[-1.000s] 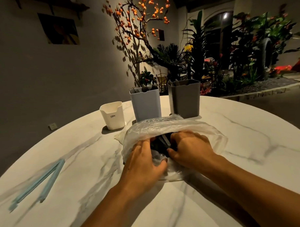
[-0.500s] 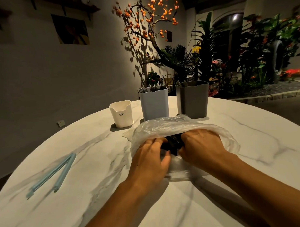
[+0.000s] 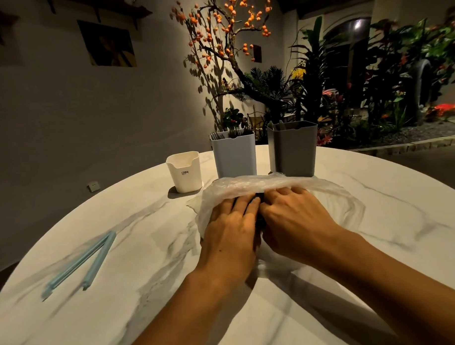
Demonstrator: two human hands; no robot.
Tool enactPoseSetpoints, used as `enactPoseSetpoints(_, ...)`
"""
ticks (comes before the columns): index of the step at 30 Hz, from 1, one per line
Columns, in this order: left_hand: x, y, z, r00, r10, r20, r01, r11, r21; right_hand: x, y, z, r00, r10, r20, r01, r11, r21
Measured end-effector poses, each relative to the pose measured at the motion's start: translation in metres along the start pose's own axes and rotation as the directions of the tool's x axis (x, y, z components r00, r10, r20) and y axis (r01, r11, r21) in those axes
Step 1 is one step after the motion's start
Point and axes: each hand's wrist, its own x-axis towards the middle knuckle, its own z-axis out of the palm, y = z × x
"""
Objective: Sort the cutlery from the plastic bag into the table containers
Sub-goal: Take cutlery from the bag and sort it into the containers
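A crumpled clear plastic bag (image 3: 338, 202) lies on the round marble table (image 3: 123, 318) in front of three containers. Both my hands reach into its mouth, side by side. Between them shows a sliver of dark cutlery (image 3: 258, 196); most of it is hidden under my hands. My left hand (image 3: 230, 223) lies over the cutlery with fairly straight fingers, its tips under the bag's edge. My right hand (image 3: 290, 216) curls its fingers round the bundle. Behind the bag stand a short white container (image 3: 185, 173), a tall light-blue one (image 3: 233, 156) with fork tines showing, and a dark-grey one (image 3: 294, 149).
A light-blue bag clip (image 3: 80, 262), hinged open into two bars, lies on the table at the left. A grey wall with a picture is behind, and plants stand beyond the table's far edge.
My hands have drawn closer together over the dark cutlery, hiding nearly all of it. The view has shifted slightly; the bag and containers stay in place.
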Motion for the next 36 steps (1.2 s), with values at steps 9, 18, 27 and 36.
enactPoseSetpoints(9,-0.008,-0.004,-0.013,0.995,0.082,0.064,-0.091,0.984,0.152,0.002,0.006,0.005,0.997,-0.032,-0.068,0.048,0.965,0.26)
enactPoseSetpoints(18,-0.005,-0.011,-0.019,0.979,0.197,-0.058,-0.191,0.977,0.097,0.0,0.029,-0.008,0.958,0.278,0.076,-0.168,0.325,0.931)
enactPoseSetpoints(27,-0.007,-0.024,-0.029,0.961,0.15,-0.233,-0.179,0.978,-0.108,-0.003,0.033,-0.025,0.936,0.128,0.327,-0.313,-0.116,0.942)
enactPoseSetpoints(36,-0.006,-0.007,-0.034,0.968,-0.054,-0.245,-0.134,0.715,-0.686,-0.003,0.029,-0.009,0.957,0.022,0.289,-0.283,-0.157,0.946)
